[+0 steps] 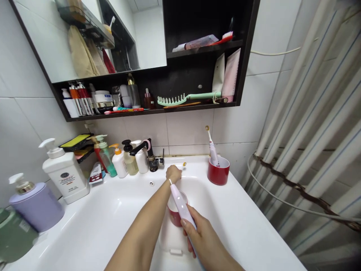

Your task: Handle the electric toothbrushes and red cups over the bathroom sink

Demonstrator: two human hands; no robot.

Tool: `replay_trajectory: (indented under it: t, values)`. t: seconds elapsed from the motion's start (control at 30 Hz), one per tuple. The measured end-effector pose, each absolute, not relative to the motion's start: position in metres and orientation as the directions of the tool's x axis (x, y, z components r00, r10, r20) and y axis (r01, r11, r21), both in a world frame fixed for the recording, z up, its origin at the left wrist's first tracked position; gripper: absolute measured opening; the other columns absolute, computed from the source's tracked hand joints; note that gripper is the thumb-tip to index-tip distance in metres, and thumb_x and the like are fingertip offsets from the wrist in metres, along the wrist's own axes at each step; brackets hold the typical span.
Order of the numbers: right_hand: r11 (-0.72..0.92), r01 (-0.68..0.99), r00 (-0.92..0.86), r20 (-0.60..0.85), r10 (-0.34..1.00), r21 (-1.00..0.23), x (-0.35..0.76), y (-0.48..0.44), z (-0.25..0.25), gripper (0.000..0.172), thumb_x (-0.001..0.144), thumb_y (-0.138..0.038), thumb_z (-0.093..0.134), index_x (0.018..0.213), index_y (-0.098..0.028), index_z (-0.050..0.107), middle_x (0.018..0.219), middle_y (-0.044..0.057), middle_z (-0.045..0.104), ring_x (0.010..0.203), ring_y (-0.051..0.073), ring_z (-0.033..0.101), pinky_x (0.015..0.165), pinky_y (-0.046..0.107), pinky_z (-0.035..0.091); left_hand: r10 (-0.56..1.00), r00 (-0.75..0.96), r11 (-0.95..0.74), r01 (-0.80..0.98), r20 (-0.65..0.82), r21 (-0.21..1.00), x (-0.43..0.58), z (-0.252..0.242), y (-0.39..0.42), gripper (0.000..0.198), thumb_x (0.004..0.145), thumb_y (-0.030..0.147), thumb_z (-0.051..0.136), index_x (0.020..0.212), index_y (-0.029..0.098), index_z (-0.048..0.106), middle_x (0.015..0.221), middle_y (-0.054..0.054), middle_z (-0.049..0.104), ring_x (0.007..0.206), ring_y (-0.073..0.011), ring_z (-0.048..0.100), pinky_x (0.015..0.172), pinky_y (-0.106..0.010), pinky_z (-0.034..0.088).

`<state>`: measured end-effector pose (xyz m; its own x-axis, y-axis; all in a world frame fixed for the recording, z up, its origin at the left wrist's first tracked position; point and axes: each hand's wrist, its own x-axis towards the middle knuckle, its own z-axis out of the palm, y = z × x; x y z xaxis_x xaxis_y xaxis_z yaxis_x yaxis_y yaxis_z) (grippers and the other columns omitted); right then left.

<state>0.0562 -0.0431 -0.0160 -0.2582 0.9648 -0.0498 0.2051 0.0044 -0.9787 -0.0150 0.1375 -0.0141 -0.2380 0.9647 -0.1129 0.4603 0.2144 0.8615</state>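
Note:
My right hand (pixel 203 237) is closed round a white and pink electric toothbrush handle (pixel 180 203), whose bare metal shaft points up and away from me. Under the handle a red cup (pixel 172 219) sits in the white sink (pixel 113 210), partly hidden by my left forearm. My left hand (pixel 173 173) reaches to the sink's far rim beside the black tap (pixel 149 152). Its fingers are closed on a small white brush head with a yellowish tip (pixel 184 164).
A second red cup (pixel 218 172) holding another toothbrush (pixel 212 148) stands on the rim at the right. Pump bottles (pixel 65 171) and small bottles (pixel 124 162) crowd the left rim. Above hangs a dark shelf (pixel 158 110) with a green comb (pixel 180 99). Pipes run along the right wall.

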Motion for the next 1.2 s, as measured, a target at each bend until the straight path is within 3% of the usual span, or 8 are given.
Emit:
replay_trajectory:
  t: [0.27, 0.37, 0.53, 0.7, 0.9, 0.97, 1.07, 1.2]
  values:
    - [0.013, 0.183, -0.267, -0.037, 0.963, -0.983, 0.06, -0.041, -0.01, 0.036, 0.072, -0.033, 0.035, 0.104, -0.019, 0.035, 0.058, -0.004, 0.039, 0.034, 0.003, 0.036, 0.031, 0.015, 0.032, 0.98, -0.196, 0.112, 0.717, 0.044, 0.688, -0.015, -0.024, 0.157, 0.01, 0.056, 0.013, 0.052, 0.065, 0.011, 0.055, 0.092, -0.017, 0.054, 0.093, -0.0269, 0.044, 0.077, -0.035, 0.029]
    - [-0.004, 0.177, -0.269, -0.052, 0.962, -0.984, 0.06, -0.042, -0.008, 0.033, 0.072, -0.031, 0.034, 0.103, -0.02, 0.037, 0.058, -0.004, 0.039, 0.035, 0.003, 0.036, 0.032, 0.015, 0.033, 0.979, -0.193, 0.096, 0.721, 0.065, 0.686, -0.027, -0.029, 0.153, 0.012, 0.056, 0.015, 0.053, 0.068, 0.012, 0.054, 0.096, -0.016, 0.051, 0.095, -0.0265, 0.043, 0.078, -0.035, 0.028]
    - [-0.016, 0.187, -0.267, -0.066, 0.961, -0.982, 0.057, -0.046, -0.007, 0.035, 0.072, -0.029, 0.035, 0.105, -0.018, 0.037, 0.06, -0.003, 0.038, 0.038, 0.004, 0.038, 0.032, 0.015, 0.033, 0.97, -0.237, 0.107, 0.621, 0.055, 0.777, -0.041, -0.037, 0.148, 0.01, 0.053, 0.002, 0.05, 0.051, 0.013, 0.05, 0.083, -0.015, 0.055, 0.093, -0.0251, 0.045, 0.077, -0.033, 0.029]
    - [-0.008, 0.197, -0.249, -0.058, 0.967, -0.98, 0.057, -0.044, -0.016, 0.033, 0.072, -0.028, 0.035, 0.104, -0.019, 0.037, 0.06, -0.004, 0.039, 0.035, 0.002, 0.036, 0.033, 0.015, 0.032, 0.953, -0.303, 0.093, 0.344, 0.017, 0.934, -0.051, -0.023, 0.137, 0.018, 0.054, 0.0, 0.05, 0.044, 0.014, 0.044, 0.064, -0.009, 0.056, 0.085, -0.0212, 0.05, 0.071, -0.029, 0.035]
    - [-0.07, 0.157, -0.297, -0.114, 0.948, -0.985, 0.053, -0.043, -0.026, 0.032, 0.073, -0.032, 0.031, 0.103, -0.019, 0.035, 0.06, -0.004, 0.04, 0.034, 0.003, 0.038, 0.028, 0.014, 0.029, 0.963, -0.261, 0.044, -0.1, -0.069, 0.994, -0.074, 0.003, 0.084, 0.014, 0.069, 0.006, 0.039, 0.06, 0.012, 0.048, 0.055, -0.002, 0.051, 0.055, -0.0076, 0.053, 0.059, -0.021, 0.043]
    - [-0.087, 0.145, -0.328, -0.131, 0.936, -0.986, 0.05, -0.046, -0.025, 0.033, 0.073, -0.034, 0.032, 0.101, -0.019, 0.036, 0.06, -0.004, 0.04, 0.033, 0.003, 0.038, 0.028, 0.014, 0.03, 0.97, -0.209, 0.044, -0.364, -0.128, 0.93, -0.079, 0.007, 0.063, 0.014, 0.07, 0.005, 0.039, 0.061, 0.01, 0.048, 0.053, -0.002, 0.05, 0.05, -0.0055, 0.051, 0.057, -0.018, 0.044]
    - [-0.098, 0.134, -0.36, -0.14, 0.923, -0.986, 0.047, -0.052, -0.022, 0.033, 0.072, -0.035, 0.033, 0.1, -0.018, 0.037, 0.06, -0.004, 0.04, 0.034, 0.003, 0.038, 0.029, 0.015, 0.031, 0.98, -0.111, 0.047, -0.68, -0.165, 0.732, -0.082, 0.006, 0.039, 0.013, 0.068, 0.002, 0.04, 0.064, 0.008, 0.05, 0.052, -0.002, 0.05, 0.047, -0.0052, 0.049, 0.052, -0.016, 0.044]
    - [-0.104, 0.127, -0.38, -0.145, 0.914, -0.986, 0.042, -0.057, -0.024, 0.036, 0.071, -0.036, 0.034, 0.103, -0.018, 0.035, 0.059, -0.004, 0.041, 0.033, 0.003, 0.039, 0.029, 0.016, 0.031, 0.978, -0.113, 0.036, -0.742, -0.178, 0.669, -0.084, 0.0, 0.026, 0.012, 0.068, 0.002, 0.04, 0.067, 0.008, 0.051, 0.054, -0.004, 0.052, 0.049, -0.0072, 0.052, 0.051, -0.017, 0.045]
